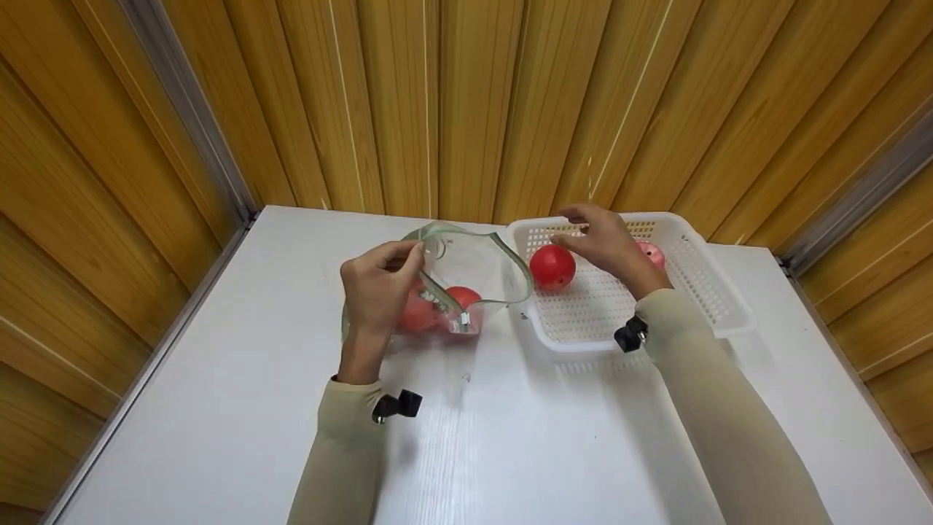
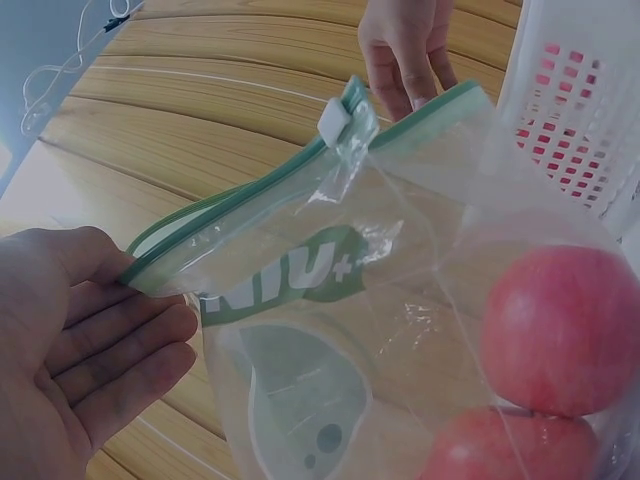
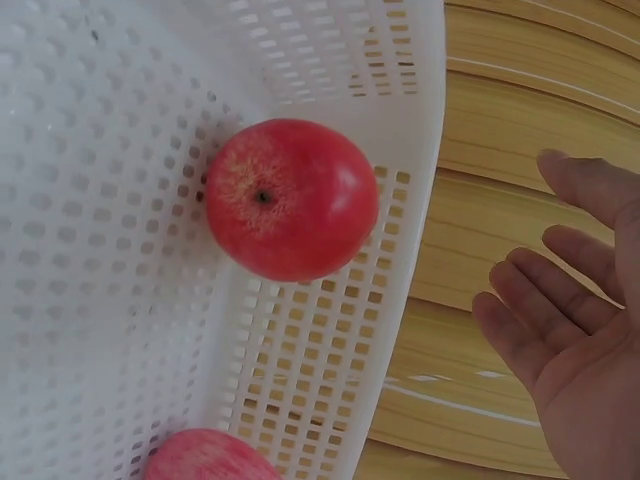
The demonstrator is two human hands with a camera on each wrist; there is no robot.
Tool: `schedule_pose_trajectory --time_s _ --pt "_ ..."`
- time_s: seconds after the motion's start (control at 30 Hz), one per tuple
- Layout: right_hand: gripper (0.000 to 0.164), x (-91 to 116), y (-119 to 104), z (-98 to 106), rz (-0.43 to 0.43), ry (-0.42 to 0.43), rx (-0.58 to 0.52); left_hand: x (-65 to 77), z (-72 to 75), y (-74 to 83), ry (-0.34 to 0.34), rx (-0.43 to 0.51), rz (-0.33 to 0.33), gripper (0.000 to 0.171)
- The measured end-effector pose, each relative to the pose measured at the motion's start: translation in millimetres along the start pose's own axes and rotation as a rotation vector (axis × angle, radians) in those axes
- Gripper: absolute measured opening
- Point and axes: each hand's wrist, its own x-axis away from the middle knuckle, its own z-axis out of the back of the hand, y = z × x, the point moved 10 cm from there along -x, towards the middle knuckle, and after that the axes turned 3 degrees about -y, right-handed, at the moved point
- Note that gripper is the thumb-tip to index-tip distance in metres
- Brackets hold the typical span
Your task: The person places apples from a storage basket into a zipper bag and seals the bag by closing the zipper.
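My left hand pinches the rim of a clear slider zip bag between thumb and forefinger, its other fingers loosely bent. The bag's mouth gapes toward the right, and a white slider sits on its green seal. Red apples lie inside the bag, seen through the plastic. Over the white basket, my right hand hovers with fingers spread and nothing held. A red apple sits at the basket's left side, close to that hand. Partly behind the right wrist is a pinker apple.
Bag and basket stand side by side on a white table, near its back edge. A wood-patterned wall rises directly behind them, with similar panels at both sides. Perforated basket walls surround the two loose apples.
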Motion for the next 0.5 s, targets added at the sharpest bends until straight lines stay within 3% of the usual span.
schedule_pose_trajectory --time_s 0.3,0.5 --pt "0.067 -4 24 -7 -0.119 -0.122 -0.035 -0.1 2.3 -0.2 0.008 -0.016 0.005 0.006" --pt "0.072 -7 32 -14 -0.129 -0.192 -0.048 0.7 2.8 -1.1 0.000 -0.017 0.013 0.007"
